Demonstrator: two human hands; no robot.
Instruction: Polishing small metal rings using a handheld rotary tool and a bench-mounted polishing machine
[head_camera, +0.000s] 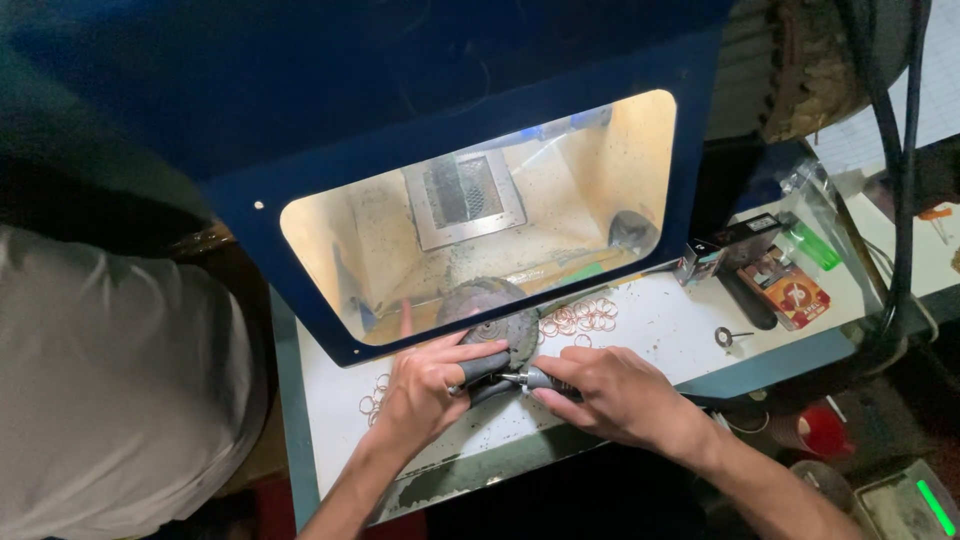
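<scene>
My left hand (425, 390) grips a dark handle by a grey round polishing wheel (500, 328) at the mouth of a blue hooded cabinet. My right hand (610, 392) holds a slim rotary handpiece (535, 379) whose metal tip points left toward the left hand's fingers. Both hands rest on a white work shelf (660, 330). Several thin pinkish metal rings (585, 318) lie just behind the right hand, and more rings (372, 400) lie left of the left hand.
The lit window of the blue hood (480, 215) shows a dusty chamber with a metal grate. At the right lie small boxes (790, 290), a green tube (815, 247) and a small mandrel (727, 337). Another person in a grey shirt (110, 390) stands at left. Black cables (895, 150) hang right.
</scene>
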